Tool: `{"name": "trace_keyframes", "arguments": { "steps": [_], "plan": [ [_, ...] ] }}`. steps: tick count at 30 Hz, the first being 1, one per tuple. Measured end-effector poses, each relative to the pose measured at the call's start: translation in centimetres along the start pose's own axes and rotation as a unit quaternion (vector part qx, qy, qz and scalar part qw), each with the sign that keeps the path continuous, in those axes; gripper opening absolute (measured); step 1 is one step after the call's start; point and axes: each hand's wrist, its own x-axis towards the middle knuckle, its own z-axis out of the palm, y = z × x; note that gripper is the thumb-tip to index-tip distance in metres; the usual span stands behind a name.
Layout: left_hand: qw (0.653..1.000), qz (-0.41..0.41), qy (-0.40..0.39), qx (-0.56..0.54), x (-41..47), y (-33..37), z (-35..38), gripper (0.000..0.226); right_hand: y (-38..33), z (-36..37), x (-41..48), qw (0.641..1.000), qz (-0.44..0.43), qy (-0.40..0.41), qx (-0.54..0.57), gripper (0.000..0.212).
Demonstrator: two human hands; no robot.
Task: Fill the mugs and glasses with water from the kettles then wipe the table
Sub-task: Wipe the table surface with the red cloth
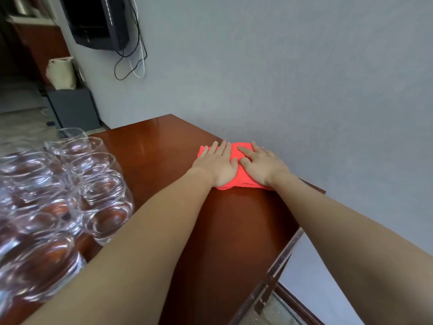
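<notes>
A bright red-pink cloth (236, 177) lies on the dark brown wooden table (164, 146), near its far right edge by the wall. My left hand (216, 164) and my right hand (261, 164) both press flat on the cloth, side by side, with straight fingers pointing away from me. Several clear glasses (98, 184) stand crowded together on the left part of the table; they look to hold water. No kettle or mug is in view.
A grey wall (304, 78) runs along the table's right side. A wall-mounted dark screen (98, 22) with hanging cables is at the upper left. A grey box (72, 109) and a pale bag (61, 72) stand on the floor beyond the table.
</notes>
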Motion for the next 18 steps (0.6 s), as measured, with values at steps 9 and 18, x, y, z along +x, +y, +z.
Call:
{"name": "trace_keyframes", "arguments": {
  "steps": [9, 18],
  "plan": [
    [0.999, 0.023, -0.006, -0.042, -8.6, 1.2, 0.2, 0.061, -1.9, 0.3, -8.5, 1.0, 0.017, 0.0, -0.022, 0.054],
    [0.999, 0.015, -0.01, -0.03, -19.3, 1.1, 0.4, 0.061, -6.2, 1.3, -18.4, 1.0, 0.013, -0.001, -0.015, 0.052]
  ]
}}
